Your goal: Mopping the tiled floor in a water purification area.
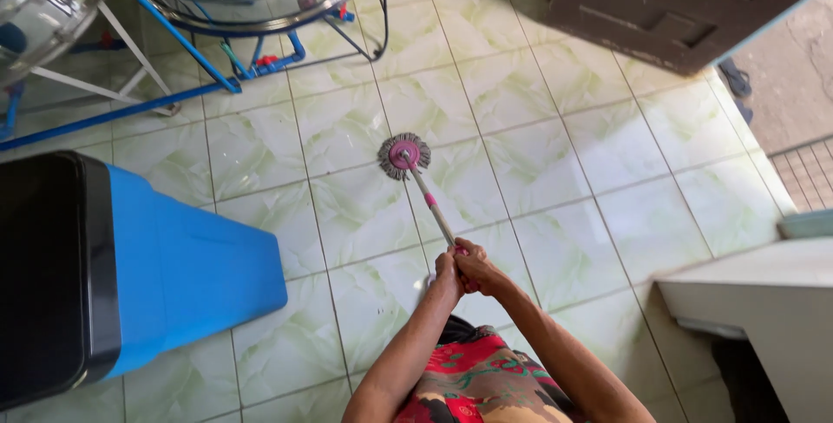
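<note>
Pink-capped mop (404, 157) rests head-down on the floor (555, 163), its handle slanting back into both fists: left hand (448, 268) and right hand (476, 272) clenched around the top, touching each other. Open tile lies ahead and right. Blue bin (186, 271) stands near on the left, metal stand (234, 59) beyond, dark door (677, 2) far right, white table (764, 297) near right.
</note>
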